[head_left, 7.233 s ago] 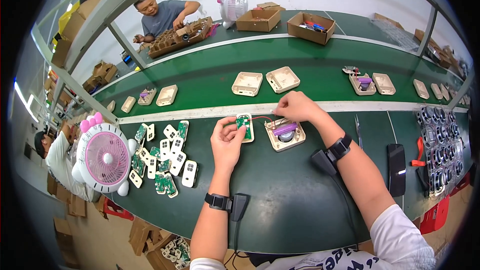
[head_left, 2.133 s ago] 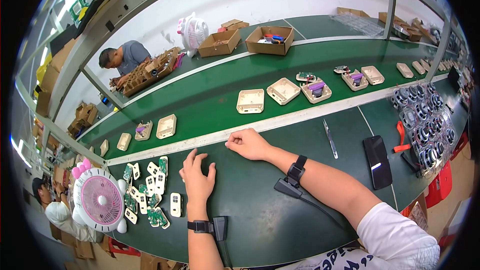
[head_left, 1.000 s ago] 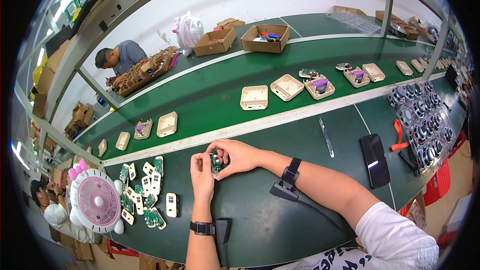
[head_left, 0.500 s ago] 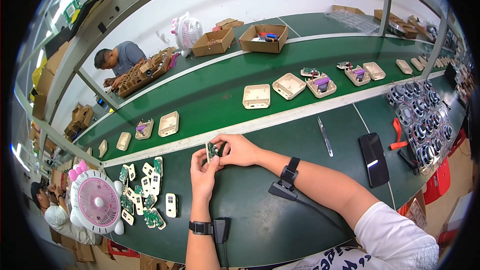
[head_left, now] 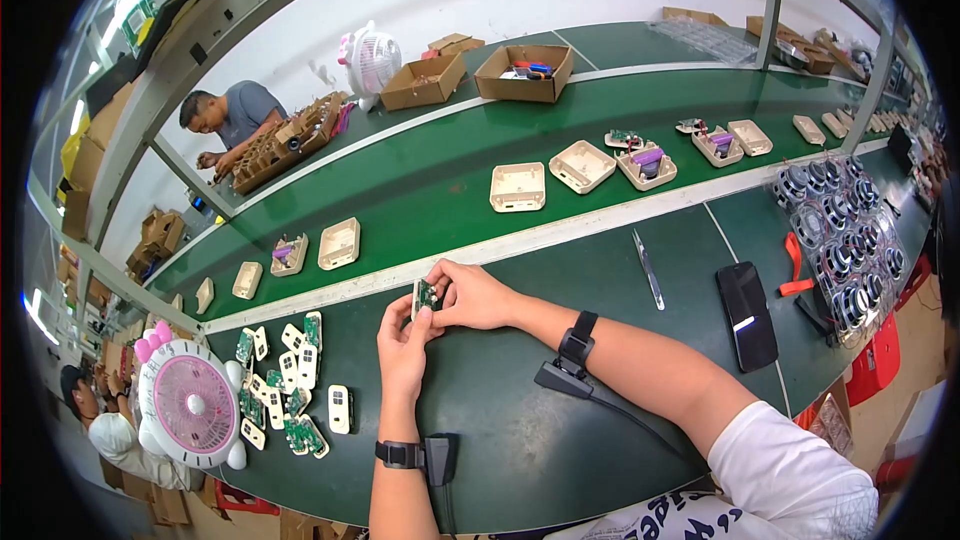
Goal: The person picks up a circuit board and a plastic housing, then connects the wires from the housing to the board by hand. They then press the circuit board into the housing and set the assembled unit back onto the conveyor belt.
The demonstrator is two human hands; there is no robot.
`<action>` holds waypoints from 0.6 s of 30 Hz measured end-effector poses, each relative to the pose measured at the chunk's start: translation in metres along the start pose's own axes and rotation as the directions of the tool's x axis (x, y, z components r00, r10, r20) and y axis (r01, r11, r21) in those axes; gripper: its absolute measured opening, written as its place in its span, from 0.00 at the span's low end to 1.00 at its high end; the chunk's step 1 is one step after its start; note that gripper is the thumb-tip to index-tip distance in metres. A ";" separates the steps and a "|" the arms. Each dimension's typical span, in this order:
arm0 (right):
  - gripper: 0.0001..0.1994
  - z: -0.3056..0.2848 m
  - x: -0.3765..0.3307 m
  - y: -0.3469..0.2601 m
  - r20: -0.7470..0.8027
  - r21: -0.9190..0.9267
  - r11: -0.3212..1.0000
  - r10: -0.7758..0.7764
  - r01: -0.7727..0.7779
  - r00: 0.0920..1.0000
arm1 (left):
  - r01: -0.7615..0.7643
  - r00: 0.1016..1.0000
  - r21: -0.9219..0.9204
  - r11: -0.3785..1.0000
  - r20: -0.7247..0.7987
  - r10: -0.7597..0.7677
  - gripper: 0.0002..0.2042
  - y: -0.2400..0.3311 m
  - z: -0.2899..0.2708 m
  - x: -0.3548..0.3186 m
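Observation:
A small green circuit board (head_left: 427, 295) is held up on edge over the dark green bench (head_left: 520, 420), just in front of the white strip. My left hand (head_left: 402, 343) grips it from below. My right hand (head_left: 470, 295) pinches it from the right side. Both wrists wear black bands, each with a small black box attached. A cluster of several similar green boards and white panels (head_left: 290, 380) lies on the bench to the left of my left hand.
A pink and white fan (head_left: 188, 405) lies at the left. Beige plastic housings (head_left: 517, 186) sit along the conveyor belt beyond the strip. Tweezers (head_left: 648, 270), a black phone (head_left: 747, 315) and a tray of round parts (head_left: 840, 240) lie right. Another person (head_left: 225, 120) works across the line.
Both hands rested flat on the bench two seconds ago. They have since come together, picked up the small green circuit board and raised it slightly toward the white strip.

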State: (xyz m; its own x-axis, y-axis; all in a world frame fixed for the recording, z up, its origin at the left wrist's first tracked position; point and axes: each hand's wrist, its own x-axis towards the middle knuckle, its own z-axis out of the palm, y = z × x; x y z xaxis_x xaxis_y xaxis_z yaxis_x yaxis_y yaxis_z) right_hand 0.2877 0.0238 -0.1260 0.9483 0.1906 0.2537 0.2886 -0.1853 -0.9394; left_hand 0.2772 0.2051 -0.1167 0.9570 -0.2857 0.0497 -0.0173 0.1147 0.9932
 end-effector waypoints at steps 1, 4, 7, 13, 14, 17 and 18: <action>0.30 0.000 0.000 0.000 0.002 -0.005 1.000 0.001 -0.001 1.000 | 0.001 1.000 0.006 1.000 -0.004 -0.001 0.16 0.000 0.000 0.000; 0.30 0.000 -0.002 0.000 -0.002 -0.012 1.000 0.020 -0.020 1.000 | 0.014 1.000 0.005 1.000 -0.009 -0.014 0.15 0.002 0.002 -0.001; 0.30 0.000 -0.001 -0.001 0.003 -0.002 0.999 0.034 -0.034 0.999 | 0.026 1.000 0.002 1.000 -0.010 -0.026 0.15 0.002 0.002 -0.001; 0.30 0.001 0.000 0.001 -0.001 -0.014 1.000 0.019 -0.019 1.000 | 0.020 1.000 0.015 1.000 -0.008 -0.019 0.15 0.000 0.000 0.000; 0.30 0.000 -0.001 0.003 -0.002 -0.014 1.000 0.020 -0.020 1.000 | 0.019 1.000 0.026 0.999 -0.009 -0.019 0.15 0.000 0.000 0.001; 0.31 0.000 0.000 0.002 -0.002 -0.024 1.000 0.016 -0.016 1.000 | 0.025 1.000 0.052 0.998 0.013 -0.026 0.15 -0.003 -0.004 0.001; 0.31 0.000 0.000 0.002 0.013 -0.013 1.000 0.026 -0.025 1.000 | 0.025 1.000 0.052 0.998 0.012 -0.026 0.15 -0.004 -0.005 0.001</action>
State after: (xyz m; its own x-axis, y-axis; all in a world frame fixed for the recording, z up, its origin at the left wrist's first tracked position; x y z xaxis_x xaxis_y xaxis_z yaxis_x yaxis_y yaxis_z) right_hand 0.2883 0.0234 -0.1274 0.9536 0.1982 0.2266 0.2661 -0.2027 -0.9424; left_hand 0.2799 0.2092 -0.1211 0.9535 -0.3002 0.0253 -0.0083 0.0579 0.9983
